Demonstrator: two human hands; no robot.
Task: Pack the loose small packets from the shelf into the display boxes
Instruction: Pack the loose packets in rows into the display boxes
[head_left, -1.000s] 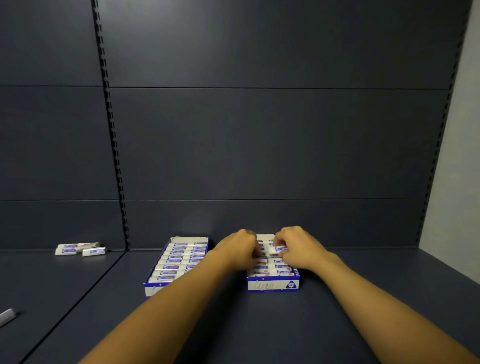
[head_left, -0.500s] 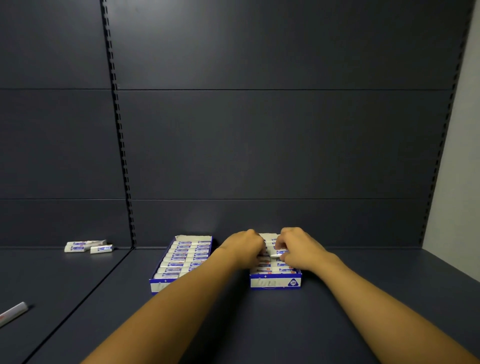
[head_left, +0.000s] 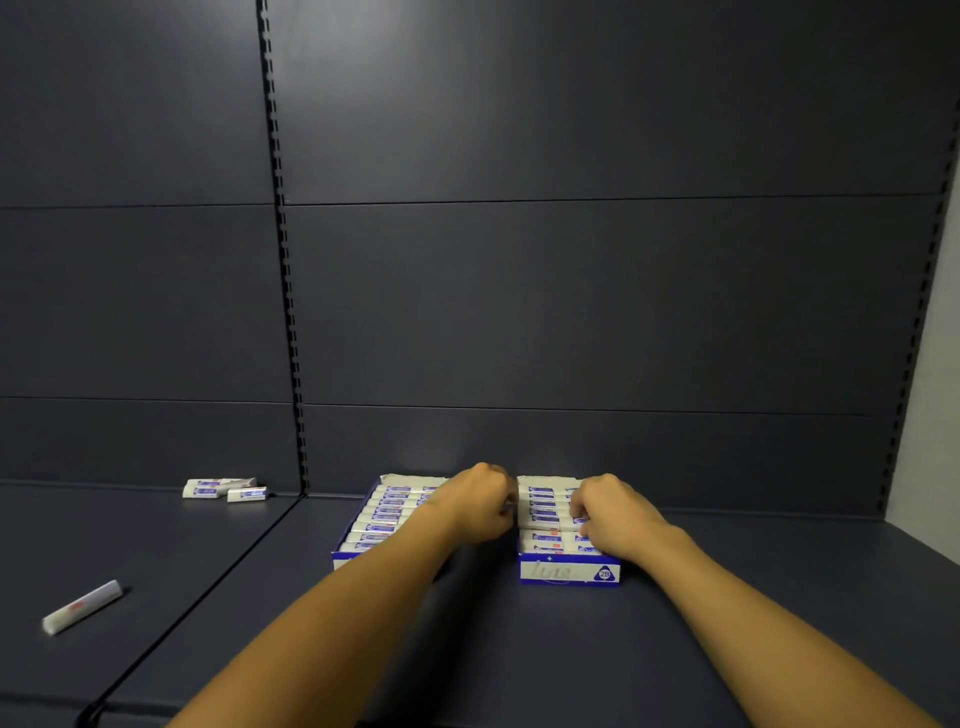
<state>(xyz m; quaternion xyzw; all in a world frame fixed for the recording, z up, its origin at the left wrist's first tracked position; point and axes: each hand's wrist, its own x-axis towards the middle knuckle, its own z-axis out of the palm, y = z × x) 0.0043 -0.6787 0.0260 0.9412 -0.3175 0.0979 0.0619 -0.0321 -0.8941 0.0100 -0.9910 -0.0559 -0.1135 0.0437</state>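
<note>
Two blue-and-white display boxes stand side by side at the back of the dark shelf. The left display box (head_left: 345, 560) is full of white packets with blue labels. In the right display box (head_left: 569, 570) several packets (head_left: 543, 506) lie in rows. My left hand (head_left: 480, 501) is curled against that box's left wall. My right hand (head_left: 615, 514) lies over the box's right half, fingers curled down onto a packet there. Its fingertips hide the packet's end.
A few loose packets (head_left: 221, 488) lie at the back of the neighbouring shelf bay on the left. One more loose packet (head_left: 82, 607) lies nearer the front left. A slotted upright (head_left: 288, 312) divides the bays. A pale wall (head_left: 935, 415) closes the right side.
My hands were together over the right box, pinching one packet. They have since moved apart: the left to the box's left wall, the right down onto the right-hand row.
</note>
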